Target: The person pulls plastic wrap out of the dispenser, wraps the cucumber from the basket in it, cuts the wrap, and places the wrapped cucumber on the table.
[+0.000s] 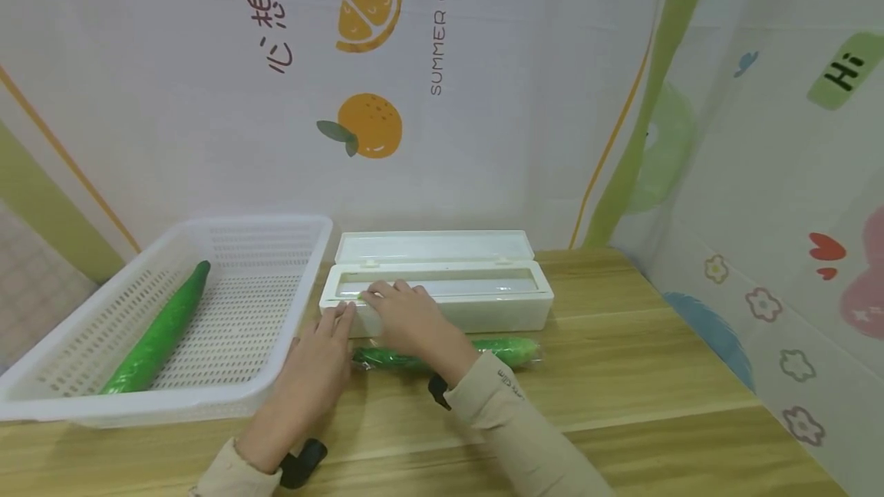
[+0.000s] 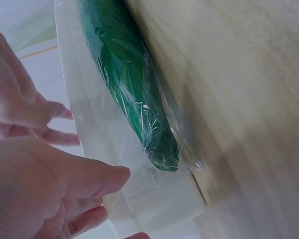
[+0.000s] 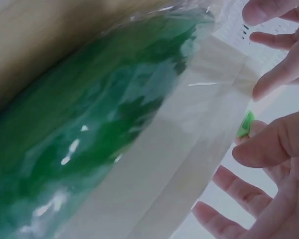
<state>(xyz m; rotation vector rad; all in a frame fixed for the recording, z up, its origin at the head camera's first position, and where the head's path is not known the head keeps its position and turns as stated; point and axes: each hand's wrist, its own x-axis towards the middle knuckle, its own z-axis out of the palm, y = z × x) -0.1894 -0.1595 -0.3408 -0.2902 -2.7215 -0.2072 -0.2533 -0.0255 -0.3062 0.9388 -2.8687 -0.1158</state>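
A white cling film box (image 1: pixel 442 317) stands on the table with its lid (image 1: pixel 435 246) raised. My right hand (image 1: pixel 407 319) reaches over its front edge, thumb and forefinger at a small green slide cutter (image 3: pixel 245 124) near the box's left end. My left hand (image 1: pixel 321 355) rests its fingertips on the box's left front corner, fingers fairly straight. Before the box lies a green cucumber (image 2: pixel 127 82) in clear film, partly hidden in the head view by my right wrist. Film (image 3: pixel 214 69) stretches from the cucumber over the box's front.
To the left, a white plastic basket (image 1: pixel 304 320) holds another cucumber (image 1: pixel 166 332). Wood-grain table (image 1: pixel 621 374) extends to the right. A printed cloth (image 1: pixel 497 136) hangs close behind the box. Each wrist wears a black device (image 1: pixel 304 462).
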